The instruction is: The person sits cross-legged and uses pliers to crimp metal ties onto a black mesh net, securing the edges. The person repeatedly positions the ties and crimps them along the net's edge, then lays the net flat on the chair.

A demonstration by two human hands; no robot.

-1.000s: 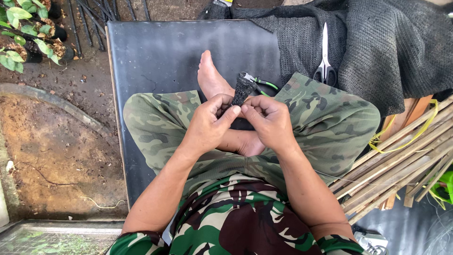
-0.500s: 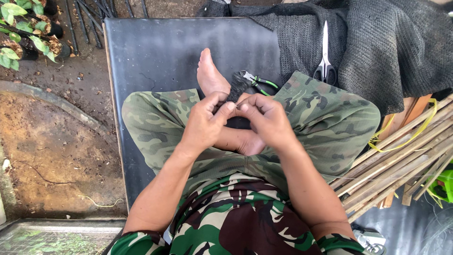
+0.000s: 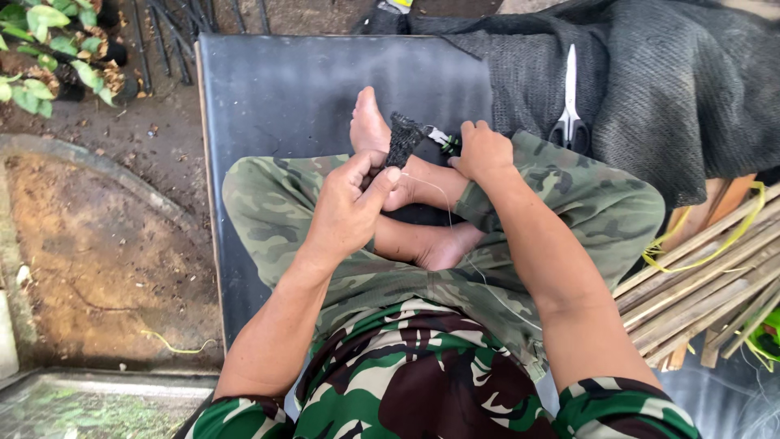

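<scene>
I sit cross-legged in camouflage trousers on a dark mat (image 3: 276,89). My left hand (image 3: 351,203) pinches the lower end of a small strip of black netting (image 3: 401,138), which stands up over my bare foot. A thin pale thread (image 3: 439,199) trails from the strip down across my lap. My right hand (image 3: 481,151) has reached over my knee and closes around the green-and-black handles of a small tool (image 3: 443,140) lying there.
A pair of scissors (image 3: 569,106) lies on a heap of black shade netting (image 3: 674,89) at the upper right. Bamboo slats (image 3: 707,276) are stacked at the right. Bare soil (image 3: 97,244) and potted seedlings (image 3: 57,41) lie left of the mat.
Both hands were together working the netting strip. Now my right hand has let go and moved right to the small tool, while my left hand keeps the strip.
</scene>
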